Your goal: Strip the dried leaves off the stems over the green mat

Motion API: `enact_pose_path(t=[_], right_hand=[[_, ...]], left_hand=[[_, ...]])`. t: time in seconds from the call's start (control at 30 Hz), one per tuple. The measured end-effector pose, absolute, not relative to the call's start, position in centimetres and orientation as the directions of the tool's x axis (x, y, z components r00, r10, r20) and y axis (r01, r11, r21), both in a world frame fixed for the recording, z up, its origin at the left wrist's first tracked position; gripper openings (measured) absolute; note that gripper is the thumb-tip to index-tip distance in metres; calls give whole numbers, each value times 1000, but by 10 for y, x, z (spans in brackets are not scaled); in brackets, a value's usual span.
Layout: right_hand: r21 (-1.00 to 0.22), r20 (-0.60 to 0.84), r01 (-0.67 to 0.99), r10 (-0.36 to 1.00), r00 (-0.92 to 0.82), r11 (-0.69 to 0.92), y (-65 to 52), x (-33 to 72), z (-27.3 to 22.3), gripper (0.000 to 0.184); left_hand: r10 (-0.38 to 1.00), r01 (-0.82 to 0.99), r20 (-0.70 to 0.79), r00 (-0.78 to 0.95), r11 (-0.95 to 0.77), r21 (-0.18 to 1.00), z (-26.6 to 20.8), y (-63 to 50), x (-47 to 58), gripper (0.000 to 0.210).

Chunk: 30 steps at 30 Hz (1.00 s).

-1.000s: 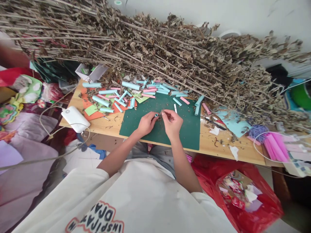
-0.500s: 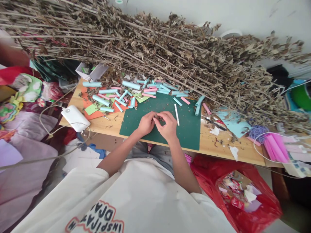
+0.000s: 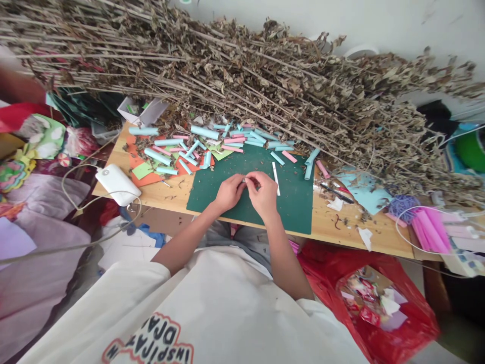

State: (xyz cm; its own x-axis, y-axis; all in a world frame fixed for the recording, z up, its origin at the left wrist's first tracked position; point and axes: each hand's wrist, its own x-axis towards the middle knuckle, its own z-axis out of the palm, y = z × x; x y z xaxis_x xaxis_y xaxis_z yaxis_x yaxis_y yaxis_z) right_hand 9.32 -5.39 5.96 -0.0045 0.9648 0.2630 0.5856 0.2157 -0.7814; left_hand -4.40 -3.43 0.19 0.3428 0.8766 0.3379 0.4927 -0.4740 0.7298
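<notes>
Over the green cutting mat (image 3: 293, 215) my two hands meet at the fingertips. My left hand (image 3: 228, 193) is closed, its thumb and fingers pinching a small clump of dried leaves (image 3: 244, 180). From the other side my right hand (image 3: 263, 196) pinches the same clump, thumb against index finger. Most of the clump is hidden by the fingers. A thin white stick (image 3: 276, 179) lies on the mat just right of my right hand. Dark leaf crumbs are scattered over the mat. Beyond the hands lie several rolled paper tubes, such as a blue tube (image 3: 205, 133) and a pink tube (image 3: 289, 157).
A large heap of dried leafy stems (image 3: 242, 86) covers the back of the wooden table (image 3: 170, 198). A white power bank (image 3: 118, 185) with a cable sits at the left edge. On the right are a black pen (image 3: 336, 193) and purple yarn (image 3: 403, 207). A red bag (image 3: 409, 323) holds wrappers below.
My right hand has shifted slightly, and its thumb and index finger have drawn closer together. Less of the brown leaf clump shows between the fingers. The other things have not moved.
</notes>
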Motion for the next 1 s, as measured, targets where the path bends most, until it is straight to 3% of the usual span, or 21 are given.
enact_pose_path(t=[0.2, 0.53, 0.87, 1.0], right_hand=[[-610, 420, 707, 903, -95, 358, -60, 97, 50, 19], [-761, 343, 593, 939, 20, 265, -58, 97, 46, 21], [-633, 411, 672, 903, -128, 383, -57, 102, 49, 19], [-687, 367, 630, 921, -130, 362, -57, 103, 49, 21]], left_hand=[[864, 476, 349, 362, -493, 728, 2, -35, -45, 25], [875, 457, 333, 350, -470, 755, 3, -34, -45, 26], [867, 463, 343, 361, -486, 741, 2, -35, -45, 25], [878, 474, 329, 348, -467, 747, 2, -35, -45, 26]])
